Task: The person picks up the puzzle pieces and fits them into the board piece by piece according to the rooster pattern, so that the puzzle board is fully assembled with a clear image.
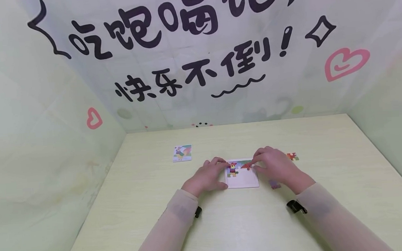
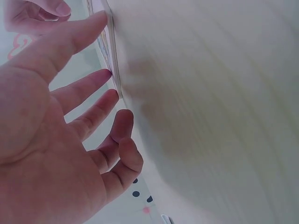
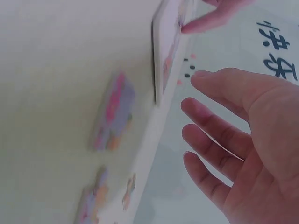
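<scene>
My left hand (image 1: pixel 209 175) touches the left side of a small white puzzle tray (image 1: pixel 243 181). In the left wrist view, the thumb and two fingertips of the left hand (image 2: pixel 70 126) rest along the tray's edge, while the other two fingers bend loosely. Joined puzzle pieces (image 1: pixel 233 169) with a bird's head lie in the tray's upper left. Over the upper right corner is my right hand (image 1: pixel 278 166), its fingertips at an orange-red puzzle piece (image 1: pixel 247 166). Gently bent, spread fingers show on the right hand (image 3: pixel 252 126) in the right wrist view; I see nothing gripped.
Loose puzzle pieces lie right of the tray, an orange one (image 1: pixel 292 156) and a purple one (image 1: pixel 274 184) partly behind the right hand. A picture card (image 1: pixel 182 153) showing a rooster lies at the back left. A printed backdrop (image 1: pixel 192 103) stands behind the table.
</scene>
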`<state>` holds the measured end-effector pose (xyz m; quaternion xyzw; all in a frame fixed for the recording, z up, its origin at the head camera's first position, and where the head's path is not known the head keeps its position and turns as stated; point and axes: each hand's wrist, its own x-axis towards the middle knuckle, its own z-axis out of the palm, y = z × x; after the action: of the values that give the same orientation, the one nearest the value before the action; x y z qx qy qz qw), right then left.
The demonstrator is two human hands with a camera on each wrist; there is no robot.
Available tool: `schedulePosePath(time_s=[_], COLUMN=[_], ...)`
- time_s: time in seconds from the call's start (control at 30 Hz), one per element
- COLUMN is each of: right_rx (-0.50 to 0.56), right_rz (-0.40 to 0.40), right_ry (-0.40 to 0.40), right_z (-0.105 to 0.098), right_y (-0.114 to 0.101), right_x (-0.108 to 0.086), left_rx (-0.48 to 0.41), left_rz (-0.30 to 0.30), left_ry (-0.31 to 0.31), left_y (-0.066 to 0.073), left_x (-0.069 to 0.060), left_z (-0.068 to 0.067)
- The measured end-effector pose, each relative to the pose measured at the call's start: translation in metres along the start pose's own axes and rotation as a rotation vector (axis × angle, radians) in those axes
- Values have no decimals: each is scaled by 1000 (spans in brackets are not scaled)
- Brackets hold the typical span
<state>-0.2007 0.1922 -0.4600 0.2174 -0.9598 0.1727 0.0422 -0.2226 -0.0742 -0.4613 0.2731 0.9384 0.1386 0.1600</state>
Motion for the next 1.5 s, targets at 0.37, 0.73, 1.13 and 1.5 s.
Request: schedulePosePath(time_s=[0.37,0.73,1.13,1.5], right_rx=[3,7,4,18], right_rz=[93,111,164,162], right_ry=[9,-21,-35,-40], right_z=[-20,-23,-25,-23], right_y=[25,40,59,73], right_x=[-11,-17,-16,-16], left_rx=[-5,-3,4,9], left_rz=[2,-6,7,7], left_ry=[1,-5,-7,-15], left_y=[0,1,0,1], left_x=[-1,0,-1,-2], left_z=[1,0,-1,-3])
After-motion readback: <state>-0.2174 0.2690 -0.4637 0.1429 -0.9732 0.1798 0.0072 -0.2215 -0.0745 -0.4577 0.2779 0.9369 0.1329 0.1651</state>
